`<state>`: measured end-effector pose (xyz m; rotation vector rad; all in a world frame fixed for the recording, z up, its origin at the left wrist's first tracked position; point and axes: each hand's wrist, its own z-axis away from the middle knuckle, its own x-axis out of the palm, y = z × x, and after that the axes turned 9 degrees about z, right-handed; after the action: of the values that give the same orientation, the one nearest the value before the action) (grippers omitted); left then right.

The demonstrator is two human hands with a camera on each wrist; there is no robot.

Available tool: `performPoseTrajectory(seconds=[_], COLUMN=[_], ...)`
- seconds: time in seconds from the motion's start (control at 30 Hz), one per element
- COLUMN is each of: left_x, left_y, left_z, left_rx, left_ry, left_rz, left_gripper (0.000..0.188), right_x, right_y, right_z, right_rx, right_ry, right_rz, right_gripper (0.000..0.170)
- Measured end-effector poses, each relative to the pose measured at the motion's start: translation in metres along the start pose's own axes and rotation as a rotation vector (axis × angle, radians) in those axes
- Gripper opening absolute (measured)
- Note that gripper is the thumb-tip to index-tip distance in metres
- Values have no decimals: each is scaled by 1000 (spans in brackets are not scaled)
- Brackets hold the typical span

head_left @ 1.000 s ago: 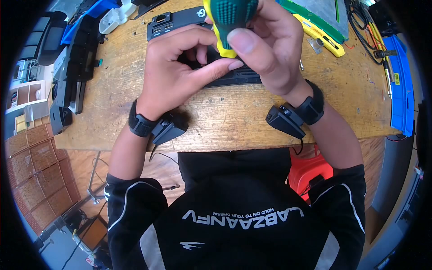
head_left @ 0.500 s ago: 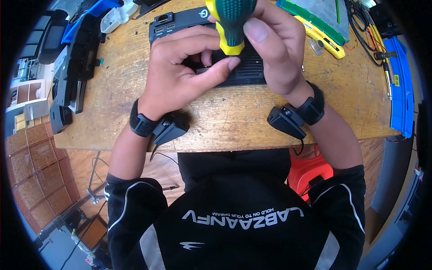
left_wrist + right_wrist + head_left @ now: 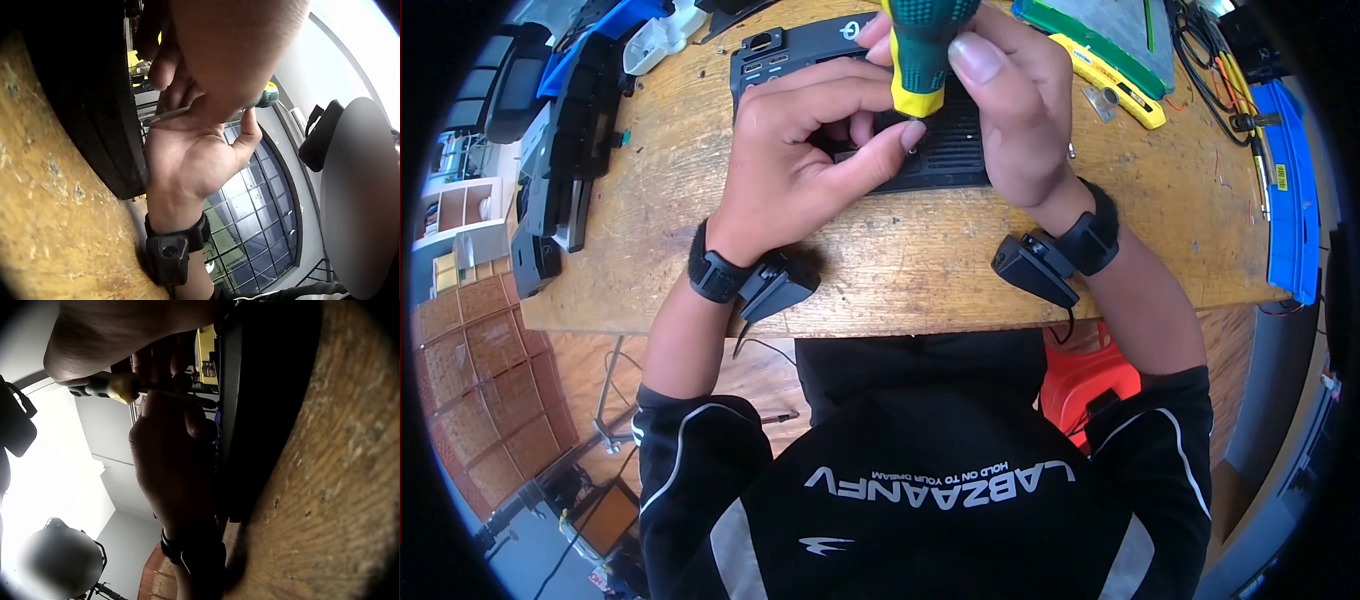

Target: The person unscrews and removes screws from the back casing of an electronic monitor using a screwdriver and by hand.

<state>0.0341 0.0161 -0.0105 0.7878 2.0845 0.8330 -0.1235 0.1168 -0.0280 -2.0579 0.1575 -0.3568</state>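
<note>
Arching over the black case (image 3: 956, 150), the left hand (image 3: 795, 165) has bent fingers, thumb tip at the shaft of the green-and-yellow screwdriver (image 3: 919, 70); from my remote seat I cannot tell if they pinch it. The right hand (image 3: 1022, 110) grips the handle above the case.

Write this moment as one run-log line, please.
Right hand: holds screwdriver | Left hand: by its shaft, pinch unclear | Case: on table

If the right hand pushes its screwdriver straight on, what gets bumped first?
Probably the black case: the screwdriver in the right hand points at it, though whether they touch is unclear.
</note>
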Motion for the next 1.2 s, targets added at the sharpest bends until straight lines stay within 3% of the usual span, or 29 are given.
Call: performPoseTrajectory(seconds=[0.07, 0.13, 0.17, 0.23, 0.3, 0.37, 0.4, 0.53, 0.63, 0.73, 0.83, 0.9, 0.93, 0.97, 1.03, 1.2], left_x=[1, -2, -2, -2, -2, -1, 0, 0, 0, 1, -2, -2, -1, -1, 0, 0], left_y=[1, 4, 3, 3, 5, 5, 2, -1, -1, 1, 3, 2, 2, 3, 3, -3], left_z=[0, 0, 1, 1, 0, 0, 0, 0, 0, -1, -1, -1, 0, 0, 0, 0], left_rx=[13, 7, 6, 14, 3, -10, -10, 5, -13, -3, -19, -11, -5, -5, 16, 39], left_ry=[8, 2, 2, 9, -7, -20, -15, -31, -36, -18, -22, 1, 20, 21, 7, -8], left_rz=[10, -49, -50, -79, -77, -76, -42, -37, -15, -24, -91, -76, -61, -62, -17, -58], left_gripper=[23, 22, 22, 21, 21, 21, 20, 20, 20, 20, 19, 20, 20, 20, 21, 22], right_x=[-8, -12, -8, 2, -3, -3, -3, 8, -2, -5, -15, -2, -8, -4, 7, -4], right_y=[9, 11, 7, -3, 2, -9, -1, -15, -9, -8, -1, -1, 2, 5, 9, -4], right_z=[-2, -8, -9, -8, -12, -7, -7, -4, -4, -6, -7, -5, -8, -9, -10, -4], right_rx=[8, -254, -254, -227, -260, -190, -63, 27, -109, -111, -64, -179, -201, -201, -241, -50], right_ry=[-38, -83, -84, -63, -75, -104, -32, 66, -84, -37, -198, -74, -196, -197, 9, -15], right_rz=[-37, 262, 261, 2, 129, 97, 98, 97, 101, 70, 10, 25, -18, -19, 31, 40], right_gripper=[27, 26, 26, 31, 40, 53, 62, 60, 60, 52, 37, 30, 39, 39, 46, 45])
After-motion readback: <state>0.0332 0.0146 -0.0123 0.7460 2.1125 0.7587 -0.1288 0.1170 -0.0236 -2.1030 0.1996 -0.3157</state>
